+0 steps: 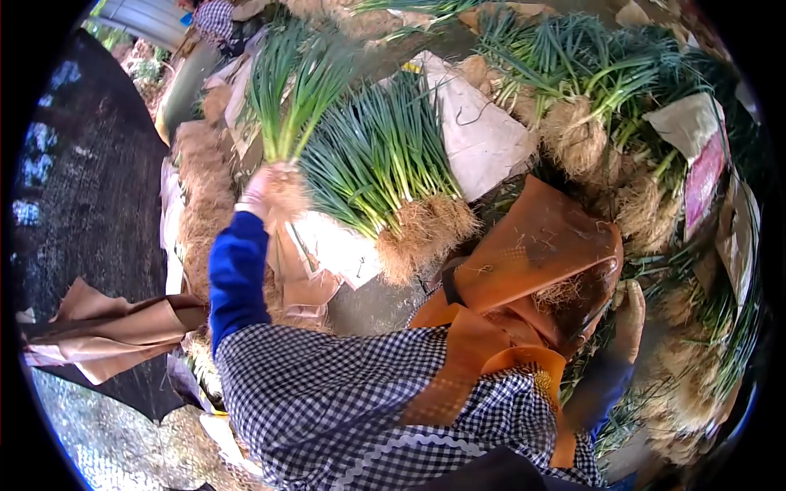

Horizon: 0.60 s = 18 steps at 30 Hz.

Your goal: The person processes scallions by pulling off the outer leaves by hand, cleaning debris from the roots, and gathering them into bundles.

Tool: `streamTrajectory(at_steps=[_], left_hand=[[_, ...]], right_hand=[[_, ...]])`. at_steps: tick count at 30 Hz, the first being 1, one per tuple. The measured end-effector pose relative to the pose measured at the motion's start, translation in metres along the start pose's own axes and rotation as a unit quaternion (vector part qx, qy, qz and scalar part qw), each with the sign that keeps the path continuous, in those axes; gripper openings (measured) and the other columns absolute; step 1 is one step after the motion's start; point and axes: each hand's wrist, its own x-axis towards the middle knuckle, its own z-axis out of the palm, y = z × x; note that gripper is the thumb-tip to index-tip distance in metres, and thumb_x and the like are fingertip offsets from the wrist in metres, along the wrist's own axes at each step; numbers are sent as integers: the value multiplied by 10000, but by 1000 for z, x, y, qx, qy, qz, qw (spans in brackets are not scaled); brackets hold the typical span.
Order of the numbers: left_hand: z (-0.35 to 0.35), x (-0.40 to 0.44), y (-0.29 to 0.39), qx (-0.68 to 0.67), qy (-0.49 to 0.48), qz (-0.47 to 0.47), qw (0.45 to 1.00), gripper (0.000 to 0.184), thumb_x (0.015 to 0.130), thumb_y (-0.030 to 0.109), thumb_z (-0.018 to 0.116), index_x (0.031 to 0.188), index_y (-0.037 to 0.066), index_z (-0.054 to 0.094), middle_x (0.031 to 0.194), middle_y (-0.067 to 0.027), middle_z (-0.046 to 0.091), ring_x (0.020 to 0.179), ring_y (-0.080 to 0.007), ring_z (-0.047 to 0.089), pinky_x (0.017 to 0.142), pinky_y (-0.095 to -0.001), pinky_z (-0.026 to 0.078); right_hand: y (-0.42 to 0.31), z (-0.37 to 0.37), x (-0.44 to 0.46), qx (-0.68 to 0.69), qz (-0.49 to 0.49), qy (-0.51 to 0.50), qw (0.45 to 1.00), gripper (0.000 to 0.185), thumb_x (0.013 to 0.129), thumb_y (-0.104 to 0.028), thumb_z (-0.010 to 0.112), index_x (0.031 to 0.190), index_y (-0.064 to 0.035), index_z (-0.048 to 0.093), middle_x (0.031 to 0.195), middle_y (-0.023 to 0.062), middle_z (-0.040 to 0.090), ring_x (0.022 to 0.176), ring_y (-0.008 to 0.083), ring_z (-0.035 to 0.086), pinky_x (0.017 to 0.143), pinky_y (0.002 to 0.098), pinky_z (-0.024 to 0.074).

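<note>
My left hand, at the end of a blue sleeve, is closed round the root end of a bunch of green onions. The leaves point up and away from me, and pale fibrous roots hang by the fingers. Just right of it, a large pile of green onions lies with its tangled roots towards me. My right hand is low at the right, beside my orange apron. It looks tan and gloved, its fingers stretched out, with nothing visible in it.
More green onions with bushy roots are heaped at the upper right and down the right side. Pale sacking lies between piles. A long row of roots runs along the left, beside dark sheeting. Another person is at the top left.
</note>
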Motion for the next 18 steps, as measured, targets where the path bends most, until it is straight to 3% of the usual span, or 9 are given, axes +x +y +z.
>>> streamTrajectory(at_steps=[2, 4, 6, 7, 9, 13, 14, 16, 18], left_hand=[[-1, 22, -55, -126, -81, -71, 986, 176, 748, 39, 606, 913, 9, 553, 744, -73, 569, 676, -194, 564, 628, -314, 506], [-34, 71, -135, -158, -79, -103, 979, 225, 742, 43, 620, 958, 32, 559, 805, -82, 586, 700, -199, 572, 649, -304, 505], [-10, 72, -201, -153, -33, -66, 985, 219, 722, 85, 639, 927, 49, 572, 828, -78, 599, 725, -211, 588, 653, -315, 507], [-4, 68, -222, -89, -10, -108, 990, 212, 709, 113, 647, 900, 57, 575, 855, -73, 606, 743, -215, 594, 654, -311, 509], [2, 65, -261, 13, 18, -188, 982, 221, 700, 180, 659, 876, 72, 578, 887, -70, 613, 764, -223, 600, 667, -323, 510], [-29, 91, -288, 108, 51, -198, 973, 309, 715, 334, 678, 884, 95, 580, 911, -79, 615, 779, -243, 598, 710, -384, 510], [-17, 80, -275, 217, 124, -196, 948, 382, 731, 405, 679, 915, 87, 576, 907, -87, 616, 737, -247, 599, 683, -382, 516], [-6, 74, -253, 273, 75, -230, 931, 547, 739, 510, 660, 1037, 63, 555, 891, -93, 605, 700, -238, 584, 667, -365, 515], [20, 49, -221, 407, 113, -170, 890, 548, 747, 542, 633, 937, 28, 626, 957, -134, 623, 891, -224, 592, 795, -413, 479]], right_hand=[[-2, 11, -2, -16, 14, 60, 998, 216, 942, -187, 448, 795, -52, 531, 708, -25, 463, 645, 72, 384, 599, 218, 327], [8, -2, -2, -80, -23, 1, 997, 199, 939, -183, 458, 845, -36, 551, 722, -22, 475, 666, 76, 395, 617, 227, 338], [14, -5, -5, -12, 57, 89, 994, 209, 941, -191, 450, 877, -31, 567, 710, -19, 466, 664, 80, 398, 630, 236, 339], [18, -14, -5, -28, 44, 9, 999, 225, 942, -209, 446, 904, -34, 582, 700, -23, 448, 658, 76, 393, 639, 233, 333], [6, -11, -14, -64, 57, 16, 996, 231, 941, -217, 445, 904, -39, 586, 695, -25, 438, 655, 74, 389, 639, 229, 329], [-2, -15, -27, -138, 90, 65, 984, 257, 920, -280, 481, 953, -54, 599, 735, -36, 444, 671, 71, 390, 637, 213, 322], [-3, -14, -27, -157, 96, 97, 978, 269, 912, -300, 494, 963, -58, 601, 754, -39, 451, 680, 72, 391, 638, 211, 323], [0, -18, -25, -153, 102, 108, 977, 298, 898, -332, 510, 981, -61, 602, 784, -44, 465, 694, 73, 393, 639, 212, 330], [-6, -17, -28, -185, 97, 95, 973, 309, 899, -336, 506, 994, -58, 601, 793, -37, 472, 703, 75, 398, 645, 218, 338]])
